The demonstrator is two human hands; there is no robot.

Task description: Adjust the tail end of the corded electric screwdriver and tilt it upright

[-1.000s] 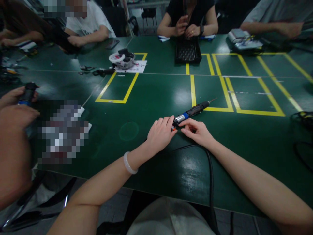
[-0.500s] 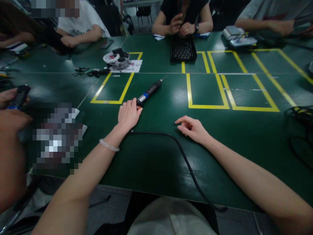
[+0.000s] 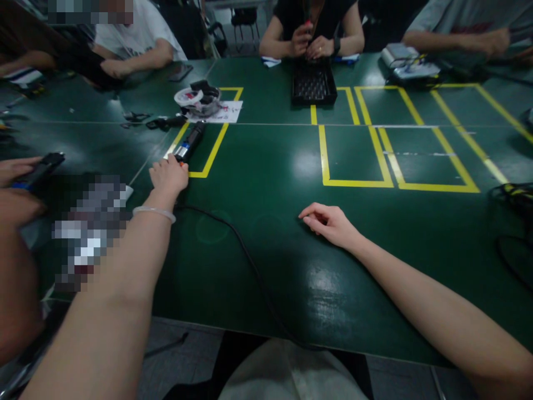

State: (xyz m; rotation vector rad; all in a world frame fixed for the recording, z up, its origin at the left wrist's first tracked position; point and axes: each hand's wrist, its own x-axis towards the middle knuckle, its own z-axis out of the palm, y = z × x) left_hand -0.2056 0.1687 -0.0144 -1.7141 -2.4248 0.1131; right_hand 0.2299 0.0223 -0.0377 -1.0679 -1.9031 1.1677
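Note:
My left hand (image 3: 169, 176), with a pale bracelet at the wrist, is wrapped round the rear end of a black, silver and blue electric screwdriver (image 3: 190, 143). The tool points away from me, over the left yellow-taped rectangle (image 3: 199, 174). From its rear a black cable (image 3: 245, 250) runs across the green table (image 3: 258, 300) to the near edge. My right hand (image 3: 327, 221) rests on the table right of centre, fingers loosely curled with a gap at the thumb, nothing visible in it.
Tape rolls (image 3: 199, 97) lie on a white paper beyond the tool. A black tray (image 3: 313, 83) stands before a person opposite. At the left, another person's hand holds a similar tool (image 3: 45, 166). Black cables (image 3: 516, 203) lie at the right edge.
My left hand has moved left with the screwdriver, and the cable has shifted left with it. My right hand has stayed nearly in place, its fingers slightly more curled.

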